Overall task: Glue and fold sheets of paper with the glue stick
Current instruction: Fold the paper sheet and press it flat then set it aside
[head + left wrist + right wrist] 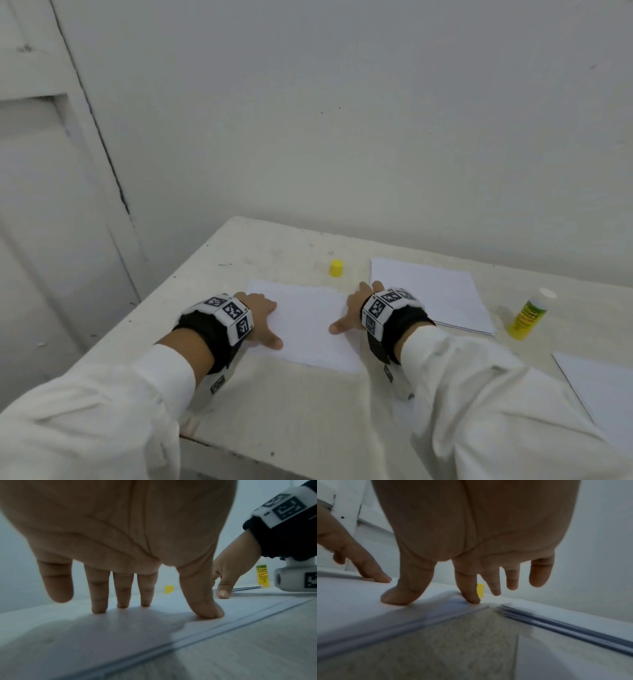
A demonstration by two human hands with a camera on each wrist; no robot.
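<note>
A folded white sheet [308,325] lies on the table [291,404] between my hands. My left hand [263,320] presses its left part with straight fingers and thumb [205,609]. My right hand [352,313] presses its right edge with thumb [397,596] and index finger, the other fingers lifted. The uncapped glue stick [529,315] stands upright at the right, beyond a stack of white paper [431,294]. Its yellow cap [336,268] stands behind the sheet. The folded sheet [137,626] [359,608] shows doubled edges in both wrist views.
Another white sheet [599,387] lies at the table's right front. The table stands against a white wall [342,120], with a door [44,205] at the left. The table's left edge and front edge are near my arms.
</note>
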